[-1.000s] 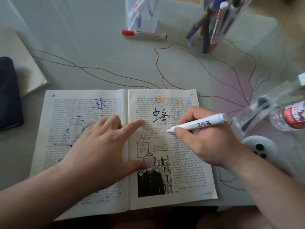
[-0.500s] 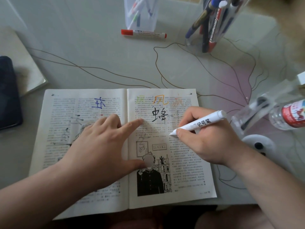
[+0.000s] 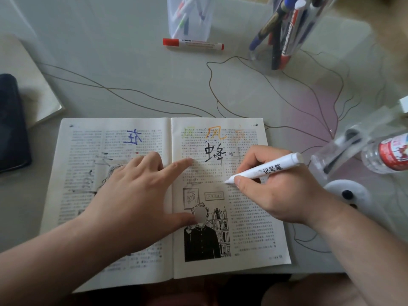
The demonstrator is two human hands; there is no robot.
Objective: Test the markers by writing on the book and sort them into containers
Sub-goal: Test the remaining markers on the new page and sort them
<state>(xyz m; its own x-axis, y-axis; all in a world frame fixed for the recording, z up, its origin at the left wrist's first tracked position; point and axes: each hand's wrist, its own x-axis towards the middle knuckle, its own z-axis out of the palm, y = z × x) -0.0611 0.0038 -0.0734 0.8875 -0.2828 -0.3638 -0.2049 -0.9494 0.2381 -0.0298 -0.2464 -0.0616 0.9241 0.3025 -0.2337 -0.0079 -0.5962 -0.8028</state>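
Right hand [image 3: 278, 191] pinches white marker [image 3: 265, 170] between thumb and curled fingers, tip on right page of open book [image 3: 242, 250]; left hand [image 3: 136, 195] flat across spine, fingers spread straight.

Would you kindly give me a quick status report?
Left hand flat, pressing open printed book. Right hand grips white plastic marker, tip at right page. Nothing in the way.

At the left edge of the bench [image 3: 110, 62]: dark phone [image 3: 11, 124], pale pad [image 3: 33, 85]. At its right edge: bottle [image 3: 388, 153] lying down, white dotted disc [image 3: 337, 191].
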